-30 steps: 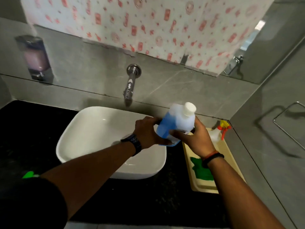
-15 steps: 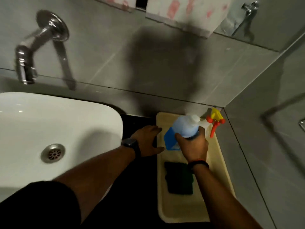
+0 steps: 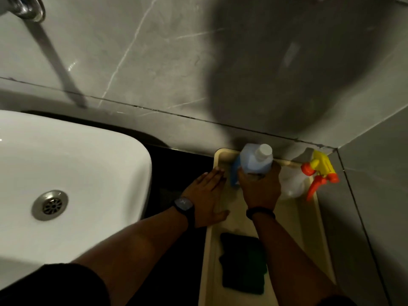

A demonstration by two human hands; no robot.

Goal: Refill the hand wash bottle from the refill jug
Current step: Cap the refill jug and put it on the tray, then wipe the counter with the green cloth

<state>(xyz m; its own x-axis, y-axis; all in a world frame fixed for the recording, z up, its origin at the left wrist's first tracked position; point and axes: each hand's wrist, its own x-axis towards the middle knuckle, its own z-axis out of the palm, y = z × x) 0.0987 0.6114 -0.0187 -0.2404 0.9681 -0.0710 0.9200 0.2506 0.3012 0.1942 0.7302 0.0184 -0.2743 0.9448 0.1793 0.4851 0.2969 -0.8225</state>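
Right hand grips the translucent blue-filled refill jug with white cap at the far end of the cream plastic tray; left hand rests flat, fingers spread, on the tray's left rim.

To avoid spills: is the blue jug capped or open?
Capped: a white cap sits on the blue jug, gripped by the right hand.

I see the tray on the counter right of the basin, against the back wall. The refill jug stands at its far end, the spray bottle right of it, a cloth nearer me.
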